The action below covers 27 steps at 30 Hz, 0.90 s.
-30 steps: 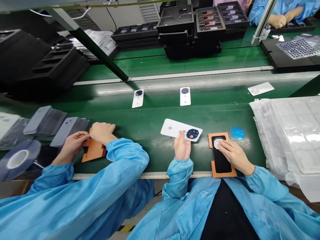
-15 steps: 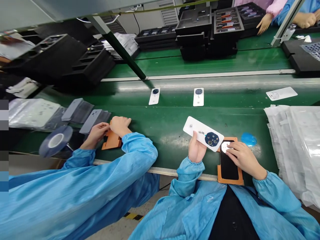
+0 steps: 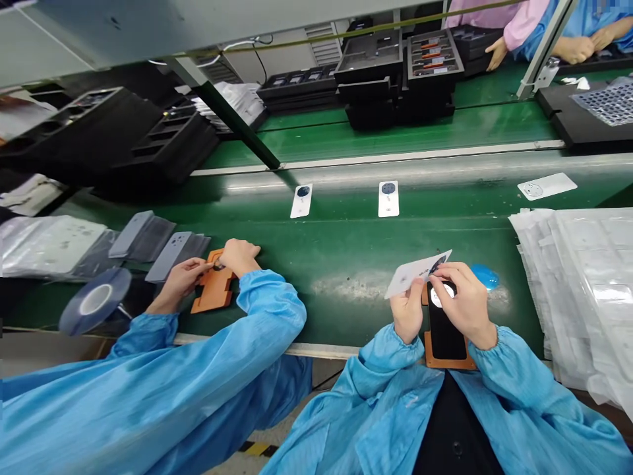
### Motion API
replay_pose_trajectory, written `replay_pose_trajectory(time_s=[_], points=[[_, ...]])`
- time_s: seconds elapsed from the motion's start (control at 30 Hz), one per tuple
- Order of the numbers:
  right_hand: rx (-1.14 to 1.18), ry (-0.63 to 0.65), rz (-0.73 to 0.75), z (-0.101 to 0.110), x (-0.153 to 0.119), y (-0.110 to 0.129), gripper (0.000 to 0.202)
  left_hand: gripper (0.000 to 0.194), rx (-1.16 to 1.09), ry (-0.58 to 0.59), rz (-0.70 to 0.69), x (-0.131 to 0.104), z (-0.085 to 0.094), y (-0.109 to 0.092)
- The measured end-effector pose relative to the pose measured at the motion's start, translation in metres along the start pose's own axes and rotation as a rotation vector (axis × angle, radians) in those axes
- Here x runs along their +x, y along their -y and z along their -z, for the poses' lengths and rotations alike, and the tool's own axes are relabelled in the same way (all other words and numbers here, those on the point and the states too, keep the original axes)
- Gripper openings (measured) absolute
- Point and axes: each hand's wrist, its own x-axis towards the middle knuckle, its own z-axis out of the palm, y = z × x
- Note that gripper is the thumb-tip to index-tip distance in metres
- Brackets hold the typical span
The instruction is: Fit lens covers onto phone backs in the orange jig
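My left hand (image 3: 407, 315) pinches the lower left part of a white card (image 3: 406, 273) with a dark round camera print, tilted above the bench. My right hand (image 3: 463, 302) has its thumb and index finger closed at the card's right end, by the dark print. Below both hands lies a black phone-shaped piece (image 3: 448, 333) in an orange fixture (image 3: 438, 363). A white round disc (image 3: 442, 295) shows at the top of the black piece, partly hidden by my right fingers. Just right of my right hand is a blue film piece (image 3: 485, 277).
A co-worker's hands (image 3: 184, 280) handle another orange fixture (image 3: 213, 295) on the left. Cards (image 3: 388, 199) lie farther back on the green belt. Stacked clear trays (image 3: 593, 277) stand at the right, a tape roll (image 3: 96, 301) at the left. A slanted post (image 3: 237, 122) rises behind.
My right hand has moved up from the white disc to the card's right end. My left hand has shifted right and tilted the card. The whole view has shifted slightly.
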Motion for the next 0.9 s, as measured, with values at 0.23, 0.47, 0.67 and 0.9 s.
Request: replay_pose_trajectory(time_s=[0.23,0.47,0.67,0.9], points=[[0.002,-0.034,0.003,0.007,0.005,0.001,0.011,0.034,0.133,0.076,-0.065,-0.009,0.006,0.007],[-0.007,-0.047,-0.014,0.009,0.006,0.001,0.011,0.032,0.183,0.099,-0.081,-0.011,0.006,0.0],[0.019,-0.044,0.002,0.012,0.006,0.001,0.011,0.036,0.137,0.127,-0.066,-0.011,0.005,0.002],[0.001,-0.059,0.029,0.01,0.006,0.0,0.012,0.044,0.104,0.101,-0.023,-0.011,0.002,-0.004]])
